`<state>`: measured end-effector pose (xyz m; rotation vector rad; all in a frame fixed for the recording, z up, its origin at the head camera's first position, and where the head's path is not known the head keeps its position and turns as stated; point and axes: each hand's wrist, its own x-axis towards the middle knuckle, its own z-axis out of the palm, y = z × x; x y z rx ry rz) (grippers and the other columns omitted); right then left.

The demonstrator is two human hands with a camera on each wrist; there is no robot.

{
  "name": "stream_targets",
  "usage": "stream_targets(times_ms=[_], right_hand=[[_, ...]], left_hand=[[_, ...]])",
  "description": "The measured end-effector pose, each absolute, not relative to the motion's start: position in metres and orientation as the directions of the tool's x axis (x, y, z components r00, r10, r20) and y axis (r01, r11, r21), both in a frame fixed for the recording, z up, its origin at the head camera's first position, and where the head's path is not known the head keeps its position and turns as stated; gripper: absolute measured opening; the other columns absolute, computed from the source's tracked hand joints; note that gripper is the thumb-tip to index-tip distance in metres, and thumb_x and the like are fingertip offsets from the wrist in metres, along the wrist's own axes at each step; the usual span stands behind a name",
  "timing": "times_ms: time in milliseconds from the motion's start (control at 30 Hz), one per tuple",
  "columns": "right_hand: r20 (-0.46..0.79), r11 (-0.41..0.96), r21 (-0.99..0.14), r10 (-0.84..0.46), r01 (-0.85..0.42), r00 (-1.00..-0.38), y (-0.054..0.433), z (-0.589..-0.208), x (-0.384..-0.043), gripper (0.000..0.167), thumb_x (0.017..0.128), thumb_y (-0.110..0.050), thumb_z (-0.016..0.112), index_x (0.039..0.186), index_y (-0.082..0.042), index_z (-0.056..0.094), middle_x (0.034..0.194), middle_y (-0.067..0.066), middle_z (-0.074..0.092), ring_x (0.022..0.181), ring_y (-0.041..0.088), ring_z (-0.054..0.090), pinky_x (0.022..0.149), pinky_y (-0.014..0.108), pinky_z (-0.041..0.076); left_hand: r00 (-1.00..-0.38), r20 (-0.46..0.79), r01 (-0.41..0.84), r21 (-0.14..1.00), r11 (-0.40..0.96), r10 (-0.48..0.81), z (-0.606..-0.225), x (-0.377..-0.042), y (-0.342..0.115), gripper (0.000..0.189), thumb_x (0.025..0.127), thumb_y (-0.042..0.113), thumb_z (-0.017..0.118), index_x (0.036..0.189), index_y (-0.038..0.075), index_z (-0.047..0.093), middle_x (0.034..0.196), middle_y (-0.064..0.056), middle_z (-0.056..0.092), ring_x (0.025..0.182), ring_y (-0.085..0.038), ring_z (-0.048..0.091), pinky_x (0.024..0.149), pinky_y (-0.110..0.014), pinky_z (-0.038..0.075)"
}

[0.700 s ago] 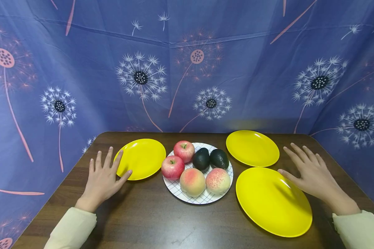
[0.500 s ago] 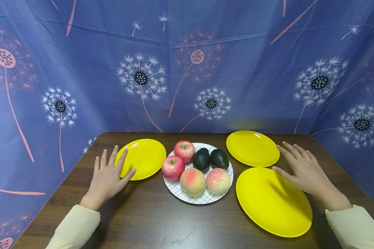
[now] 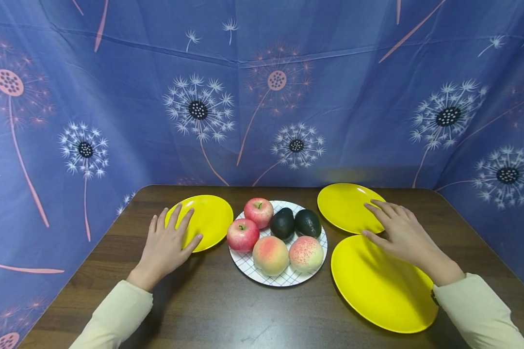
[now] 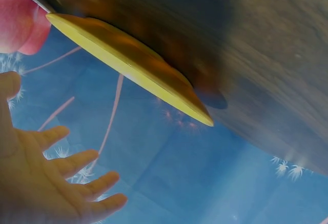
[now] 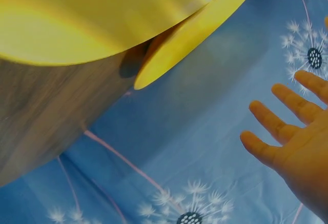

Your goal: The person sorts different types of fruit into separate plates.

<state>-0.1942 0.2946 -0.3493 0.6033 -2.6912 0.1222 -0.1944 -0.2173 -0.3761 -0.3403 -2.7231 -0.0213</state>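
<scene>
My left hand (image 3: pixel 165 246) hovers with spread fingers over the near left part of the left yellow plate (image 3: pixel 211 220), holding nothing. Above the large yellow plate (image 3: pixel 375 291) at the right is my right hand (image 3: pixel 403 236), fingers spread, its fingertips reaching over the edge of the back right yellow plate (image 3: pixel 342 208). Between the hands stands a white checked plate (image 3: pixel 249 271). It bears two red apples (image 3: pixel 242 235), two dark avocados (image 3: pixel 282 223) and two peaches (image 3: pixel 270 256). Both wrist views show the palms raised off the plates.
A brown wooden table (image 3: pixel 227 315) carries all the plates. Behind it hangs a blue cloth (image 3: pixel 353 97) with dandelion prints, close to the table's back edge. The large yellow plate lies close to the back right one.
Both hands have moved inward toward the fruit plate, the left one rightward and the right one leftward. Plates and fruit stay where they were.
</scene>
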Motion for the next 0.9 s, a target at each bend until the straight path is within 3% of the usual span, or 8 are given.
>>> stream_targets(times_ms=[333,900], right_hand=[[0.404,0.865,0.044,-0.473,-0.5,-0.783,0.278,-0.357,-0.203,0.06,0.079,-0.033,0.067,0.127,-0.003,0.049,0.125,0.02,0.051,0.113,0.04,0.046,0.093,0.06,0.031],[0.281,0.857,0.019,-0.499,-0.515,-0.82,0.25,-0.363,-0.21,0.055,0.081,-0.037,0.064,0.126,-0.006,0.053,0.123,0.015,0.056,0.111,0.036,0.05,0.095,0.056,0.035]], left_hand=[[-0.87,0.411,0.279,-0.046,0.959,0.273,-0.376,-0.198,-0.203,0.065,0.084,0.052,0.051,0.135,0.013,0.043,0.14,-0.016,0.038,0.122,-0.042,0.037,0.101,-0.059,0.024],[-0.848,0.401,0.378,-0.004,0.926,0.347,-0.376,-0.199,-0.178,0.064,0.083,0.052,0.053,0.132,0.011,0.046,0.129,-0.015,0.05,0.116,-0.036,0.044,0.097,-0.053,0.034]])
